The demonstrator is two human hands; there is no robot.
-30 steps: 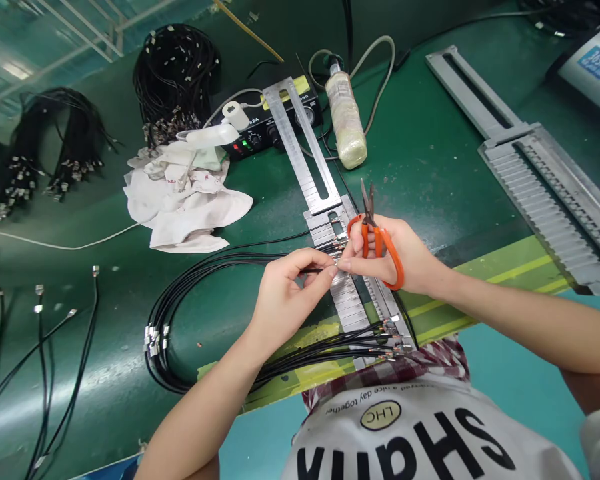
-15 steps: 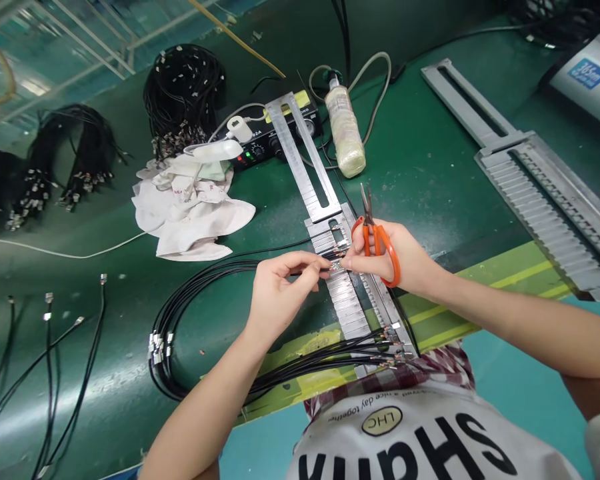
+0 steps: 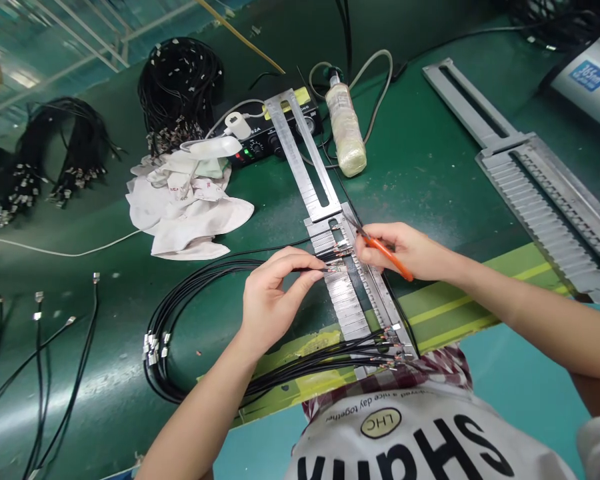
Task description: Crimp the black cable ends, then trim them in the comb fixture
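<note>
My left hand [image 3: 276, 293] pinches a black cable [image 3: 305, 270] close to its stripped, metallic end. That end lies over the slotted metal fixture [image 3: 347, 300]. My right hand [image 3: 405, 250] is closed around scissors with orange handles [image 3: 387, 255]. The scissor blades point up and left over the fixture, just above the cable ends. Several more black cables [image 3: 195, 280] run in a loop from the fixture round to the left. Their other ends [image 3: 385, 340], with bare coppery tips, rest across the fixture's lower part near my body.
Behind the fixture are a black control box [image 3: 260, 147], a pale bottle [image 3: 347, 130] and crumpled white cloth [image 3: 190, 207]. Black cable bundles [image 3: 180, 87] lie at the back left, loose cables [image 3: 83, 360] at the left. A second metal fixture [image 3: 530, 180] lies at the right.
The scissors have swung from upright to pointing left, their blades lowered over the fixture. My right hand has moved slightly right, away from my left fingers, which still pinch the cable.
</note>
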